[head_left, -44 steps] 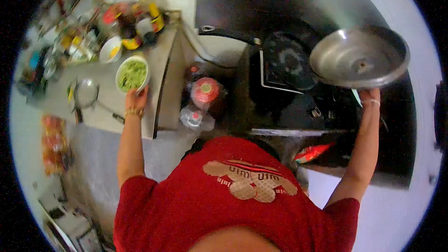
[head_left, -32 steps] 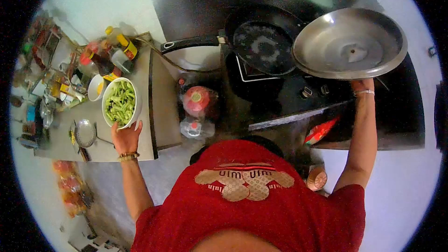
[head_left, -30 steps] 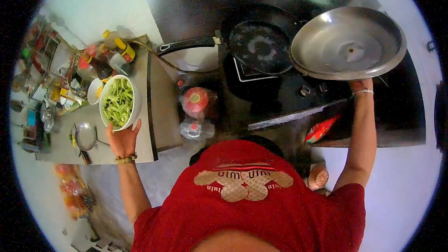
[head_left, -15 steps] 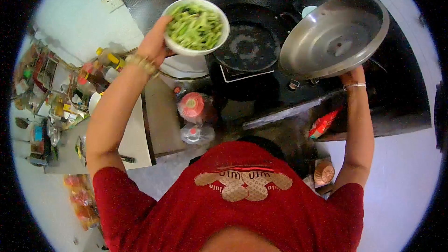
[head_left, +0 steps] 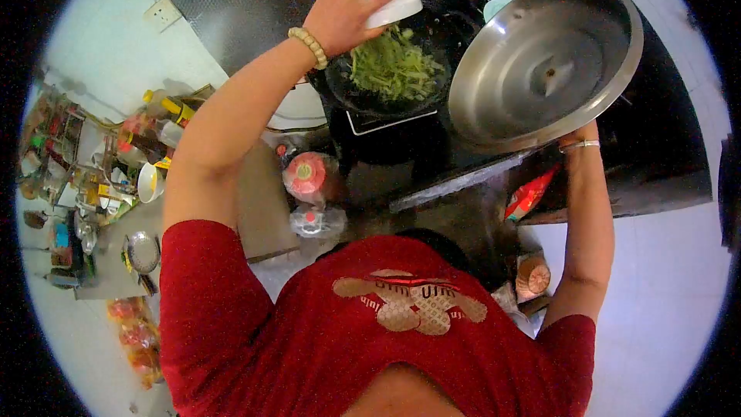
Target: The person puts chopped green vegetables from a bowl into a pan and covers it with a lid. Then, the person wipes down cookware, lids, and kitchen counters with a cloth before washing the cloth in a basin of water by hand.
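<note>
My left hand (head_left: 345,15) grips a white bowl (head_left: 394,1), which is tipped over above the black pan (head_left: 345,94) on the stove. Chopped green vegetables (head_left: 397,68) lie in the pan, some just under the bowl's rim. On the right, my right hand (head_left: 580,136) holds a large round metal lid (head_left: 540,62) from below, tilted with its hollow side showing. Most of the fingers of this hand are hidden behind the lid's edge.
The left counter (head_left: 266,208) bears bottles (head_left: 166,112), a small white bowl (head_left: 150,183) and a strainer (head_left: 143,252). Bagged red-capped containers (head_left: 306,176) stand between counter and stove. A red packet (head_left: 531,194) lies below the stove's front edge (head_left: 463,183).
My left hand has carried the white bowl from the counter side to above the pan and tipped it. The green vegetables are now in the pan. The lid has shifted slightly left.
</note>
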### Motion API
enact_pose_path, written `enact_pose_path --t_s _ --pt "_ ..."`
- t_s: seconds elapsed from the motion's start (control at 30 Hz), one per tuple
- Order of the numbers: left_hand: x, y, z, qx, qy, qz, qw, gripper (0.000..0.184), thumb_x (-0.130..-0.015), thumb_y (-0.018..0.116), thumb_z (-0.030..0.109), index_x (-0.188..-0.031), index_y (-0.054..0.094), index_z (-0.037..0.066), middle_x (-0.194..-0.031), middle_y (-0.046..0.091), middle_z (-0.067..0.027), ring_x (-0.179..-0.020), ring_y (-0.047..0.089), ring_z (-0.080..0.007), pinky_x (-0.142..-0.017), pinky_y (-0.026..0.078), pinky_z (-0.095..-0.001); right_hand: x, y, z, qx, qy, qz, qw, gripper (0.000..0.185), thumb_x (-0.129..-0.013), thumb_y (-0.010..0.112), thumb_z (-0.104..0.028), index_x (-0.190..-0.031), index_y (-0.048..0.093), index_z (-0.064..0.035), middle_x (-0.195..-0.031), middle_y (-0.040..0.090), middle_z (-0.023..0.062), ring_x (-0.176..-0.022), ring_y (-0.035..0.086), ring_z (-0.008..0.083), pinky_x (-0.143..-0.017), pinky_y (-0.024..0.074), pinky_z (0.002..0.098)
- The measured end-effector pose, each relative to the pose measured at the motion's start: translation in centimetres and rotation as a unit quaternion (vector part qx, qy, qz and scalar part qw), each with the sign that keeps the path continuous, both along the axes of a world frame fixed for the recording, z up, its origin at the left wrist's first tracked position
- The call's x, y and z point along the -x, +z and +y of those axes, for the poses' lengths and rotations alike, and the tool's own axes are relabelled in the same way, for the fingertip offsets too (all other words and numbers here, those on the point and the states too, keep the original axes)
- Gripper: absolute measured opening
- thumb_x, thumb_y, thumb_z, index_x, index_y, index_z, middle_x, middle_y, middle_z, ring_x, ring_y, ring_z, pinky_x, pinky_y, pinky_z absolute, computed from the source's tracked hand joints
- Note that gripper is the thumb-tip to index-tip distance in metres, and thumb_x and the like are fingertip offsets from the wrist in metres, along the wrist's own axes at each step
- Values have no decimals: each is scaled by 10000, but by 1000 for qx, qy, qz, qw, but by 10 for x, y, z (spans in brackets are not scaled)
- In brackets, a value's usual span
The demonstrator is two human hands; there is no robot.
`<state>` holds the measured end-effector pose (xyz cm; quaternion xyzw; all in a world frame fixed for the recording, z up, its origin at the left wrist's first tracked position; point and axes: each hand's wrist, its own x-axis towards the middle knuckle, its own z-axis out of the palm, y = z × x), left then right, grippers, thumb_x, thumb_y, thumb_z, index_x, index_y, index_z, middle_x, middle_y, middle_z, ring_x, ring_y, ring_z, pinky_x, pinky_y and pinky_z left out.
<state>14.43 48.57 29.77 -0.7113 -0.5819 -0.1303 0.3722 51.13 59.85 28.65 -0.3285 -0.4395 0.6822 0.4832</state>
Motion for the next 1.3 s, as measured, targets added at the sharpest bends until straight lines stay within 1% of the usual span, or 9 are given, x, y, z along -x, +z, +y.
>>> enact_pose_path --t_s 0.27,0.33,0.37,0.53,0.67,0.83,0.93,1.0,1.3 --pt "-8 28 -17 -33 -42 58 997 669 -711 663 335 -1307 371 258 -1072 491 -140 -955 507 -273 -792 403 -374 2 -10 19 4 54 14 998 223 -863 506 -202 -1032 504 -57 -970 557 79 -901 533 226 -791 456 367" --pt "-18 34 -19 -78 40 -303 949 440 -734 584 145 -1151 508 29 -945 539 -209 -902 507 -369 -793 415 -458 8 -9 21 12 33 11 999 211 -865 502 -200 -1016 507 -52 -959 556 80 -898 529 228 -806 446 367" --pt "1 21 -10 -79 40 -303 949 440 -734 584 145 -1151 508 29 -945 539 -209 -902 507 -369 -793 415 -458 10 -7 19 11 33 11 999 211 -865 502 -200 -1016 507 -52 -959 556 80 -898 529 228 -806 446 367" --pt "74 -26 -10 -114 -6 -731 673 586 -830 441 414 -1294 357 65 -964 553 -119 -832 543 -218 -691 420 -339 8 0 13 4 18 0 1000 211 -873 483 -197 -1023 505 -50 -956 556 82 -895 528 223 -805 442 360" --pt "54 -18 -39 -22 -37 -832 553 508 -844 460 482 -1219 433 142 -1138 517 -51 -990 478 -189 -817 360 -357 2 4 5 1 9 -11 1000 238 -865 491 -203 -1056 486 -61 -989 546 81 -916 526 227 -770 462 366" --pt "45 -18 -40 14 -51 -831 553 503 -857 446 454 -1239 429 127 -1160 503 -46 -1018 460 -189 -864 337 -357 -13 -16 25 1 -44 -8 999 317 -850 519 -248 -1102 470 -62 -1031 532 76 -924 524 243 -759 469 391" --pt "55 -27 -18 -17 -105 -710 696 533 -836 462 438 -1255 424 112 -1007 559 -100 -891 535 -217 -799 411 -350 -21 -22 32 6 -15 8 1000 369 -840 539 -274 -1128 455 -59 -1039 524 79 -924 521 252 -762 465 404" --pt "48 -25 -14 -50 -63 -427 900 521 -813 501 426 -1233 453 120 -967 569 -173 -918 554 -303 -829 425 -398 -21 -16 19 -8 -46 2 999 354 -845 532 -261 -1123 452 -56 -1022 524 83 -911 520 245 -757 462 393" --pt "4 -38 5 112 208 -251 939 565 -768 519 504 -1247 447 214 -946 572 -229 -880 576 -357 -760 471 -429 -56 -28 19 14 -70 -19 997 388 -873 496 -253 -1192 413 -50 -1135 480 87 -1005 482 256 -838 431 397"
